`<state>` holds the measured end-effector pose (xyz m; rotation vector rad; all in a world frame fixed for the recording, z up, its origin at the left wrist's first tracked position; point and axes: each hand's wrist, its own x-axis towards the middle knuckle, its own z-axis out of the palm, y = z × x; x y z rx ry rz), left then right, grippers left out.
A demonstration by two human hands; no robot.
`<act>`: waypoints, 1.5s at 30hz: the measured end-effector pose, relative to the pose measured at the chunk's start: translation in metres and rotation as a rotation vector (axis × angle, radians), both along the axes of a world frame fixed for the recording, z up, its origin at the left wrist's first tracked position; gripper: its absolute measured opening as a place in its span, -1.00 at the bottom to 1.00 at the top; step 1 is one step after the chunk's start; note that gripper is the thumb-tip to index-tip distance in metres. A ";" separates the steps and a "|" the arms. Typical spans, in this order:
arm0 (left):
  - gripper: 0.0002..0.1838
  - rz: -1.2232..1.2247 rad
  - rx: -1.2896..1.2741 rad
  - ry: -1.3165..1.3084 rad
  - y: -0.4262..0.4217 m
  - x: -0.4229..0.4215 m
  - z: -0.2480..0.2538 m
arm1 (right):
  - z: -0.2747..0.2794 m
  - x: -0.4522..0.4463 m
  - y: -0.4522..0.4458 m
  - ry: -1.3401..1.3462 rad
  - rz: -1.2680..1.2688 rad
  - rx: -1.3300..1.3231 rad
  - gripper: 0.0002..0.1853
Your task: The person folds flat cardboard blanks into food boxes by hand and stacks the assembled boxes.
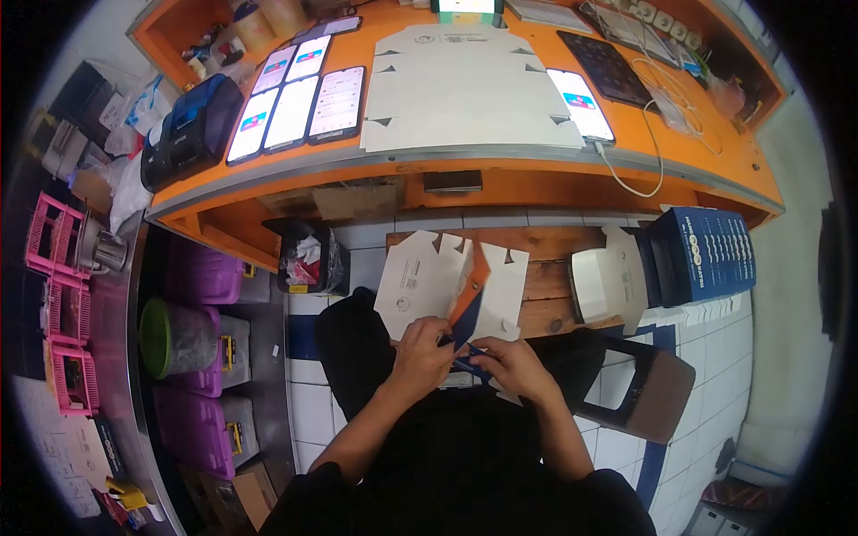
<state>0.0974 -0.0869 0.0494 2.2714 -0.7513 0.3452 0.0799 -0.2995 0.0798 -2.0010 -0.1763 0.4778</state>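
Note:
A partly folded cardboard box (416, 279) stands over my lap, white on the inside faces, with an orange and dark blue printed strip rising through its middle. My left hand (422, 359) grips the near end of it, fingers curled at the blue edge. Close beside it, my right hand (517, 368) pinches a blue flap between thumb and fingers. The two hands are nearly together, and the small folds between them are partly hidden by the fingers. A wooden bench (545, 308) lies beyond and beside the box.
Blue printed boxes (710, 256) and a white folded carton (601, 284) stand on the right. Flat white cardboard sheets (460, 85) lie on the orange counter among several phones (336, 104), a tablet (604, 66) and a black printer (192, 129). A bin (313, 259) and purple-lidded tubs (192, 431) are left.

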 end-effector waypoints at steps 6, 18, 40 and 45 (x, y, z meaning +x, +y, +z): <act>-0.70 -0.043 0.015 -0.099 -0.002 -0.011 0.014 | -0.003 0.004 0.000 -0.001 0.131 0.026 -0.69; -0.39 -0.178 -0.042 -0.192 -0.007 -0.015 0.032 | 0.020 0.009 0.009 0.427 -0.575 1.301 -0.62; 0.45 -0.235 -0.253 0.265 -0.009 -0.005 0.054 | 0.018 -0.018 0.006 0.295 -0.525 1.088 -0.67; 0.42 -0.294 -0.308 0.587 -0.001 0.000 0.022 | 0.023 -0.015 0.004 0.423 -0.564 1.341 -0.64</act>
